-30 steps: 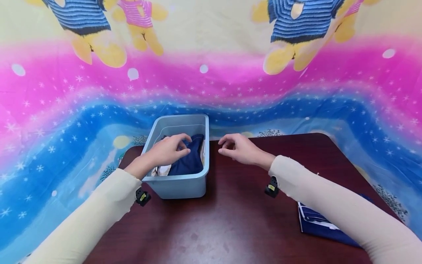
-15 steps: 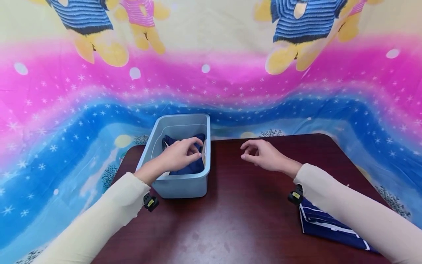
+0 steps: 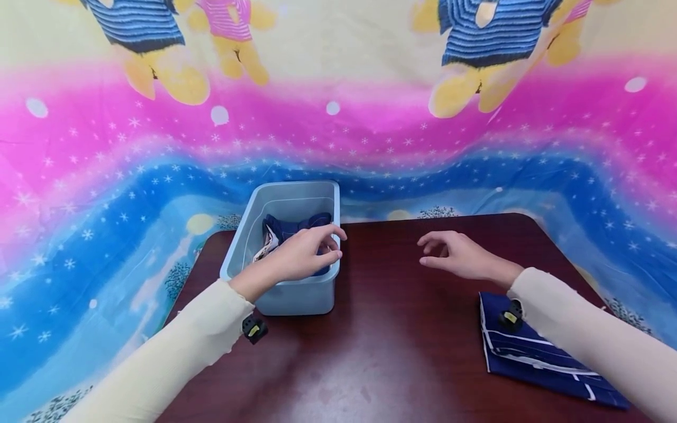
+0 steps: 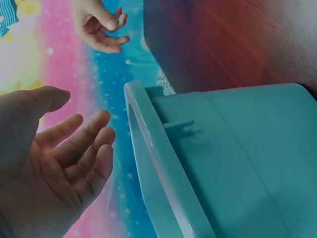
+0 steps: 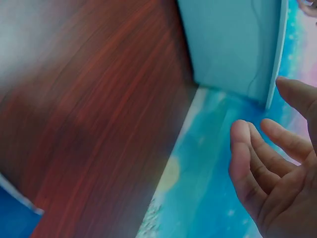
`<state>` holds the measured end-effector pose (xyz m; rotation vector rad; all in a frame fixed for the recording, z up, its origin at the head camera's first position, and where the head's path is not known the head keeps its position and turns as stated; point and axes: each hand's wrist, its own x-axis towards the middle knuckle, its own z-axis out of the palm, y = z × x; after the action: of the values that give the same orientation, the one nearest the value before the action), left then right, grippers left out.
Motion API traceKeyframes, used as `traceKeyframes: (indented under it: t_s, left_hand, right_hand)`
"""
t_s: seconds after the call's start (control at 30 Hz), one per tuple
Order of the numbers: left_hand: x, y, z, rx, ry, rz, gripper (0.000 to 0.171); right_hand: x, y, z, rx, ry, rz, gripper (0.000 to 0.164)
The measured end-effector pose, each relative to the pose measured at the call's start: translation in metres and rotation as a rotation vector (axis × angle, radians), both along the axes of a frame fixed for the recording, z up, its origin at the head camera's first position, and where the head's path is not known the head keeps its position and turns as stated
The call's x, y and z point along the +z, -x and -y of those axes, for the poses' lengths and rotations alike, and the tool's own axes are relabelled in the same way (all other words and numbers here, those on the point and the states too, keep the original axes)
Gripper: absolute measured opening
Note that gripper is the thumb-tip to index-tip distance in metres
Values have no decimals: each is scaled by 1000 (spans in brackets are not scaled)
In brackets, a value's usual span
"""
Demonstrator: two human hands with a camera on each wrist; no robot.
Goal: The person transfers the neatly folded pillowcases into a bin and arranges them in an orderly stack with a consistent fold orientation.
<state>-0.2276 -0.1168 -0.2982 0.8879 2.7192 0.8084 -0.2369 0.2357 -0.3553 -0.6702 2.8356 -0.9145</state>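
My left hand (image 3: 304,255) hovers over the grey-blue plastic bin (image 3: 296,296), its loosely bent fingers above the right rim and holding nothing. Inside the bin lie folded dark navy cloths (image 3: 288,228) and a whitish one, partly covered by that hand. To the right, my right hand (image 3: 462,255) is in the air over the table, fingers relaxed, nothing in them. In the left wrist view the left hand (image 4: 74,158) has its palm showing beside the bin's rim (image 4: 163,168). A folded navy cloth with white stripes (image 3: 539,352) lies under the right forearm.
The dark red-brown wooden table (image 3: 391,329) has rounded far corners. Behind it hangs a pink and blue patterned sheet (image 3: 370,129) with bears and snowflakes. Black wrist cameras (image 3: 255,329) sit under both cream sleeves.
Both hands have moved right. The left has passed from over the bin's cloths to its right rim; the right has drawn away from the bin, towards the folded striped cloth.
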Motion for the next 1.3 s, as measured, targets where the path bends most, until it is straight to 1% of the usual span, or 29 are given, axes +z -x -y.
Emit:
traceKeyframes:
  t_s: [0.2,0.37,0.5,0.73,0.9,1.07,1.17,1.3]
  left_hand:
    - [-1,-2,-6,-10,7,0,31]
    - [-2,-4,-12,-27,23,-38,30]
    - [-2,-8,-16,-43,23,-57,30]
    - [-5,-19,-25,-57,28,-40,29]
    - [-9,-23,-30,-78,28,-45,29]
    - [-12,-25,-34,-84,20,-44,29]
    - [-13,-27,-37,-81,17,-25,29]
    - [-18,-29,-40,-84,12,-3,30]
  right_hand:
    - [-9,0,-27,4,-48,12,40]
    - [-15,-3,-47,8,-85,43,44]
    - [-21,-5,-59,17,-112,74,47]
    - [-32,-9,-77,26,-143,74,48]
    - [-42,-13,-92,7,-154,93,50]
    - [-51,-16,-106,-8,-181,126,58]
    - [-55,-19,-114,-12,-203,137,63]
    - [-60,-24,-126,-20,-221,154,68]
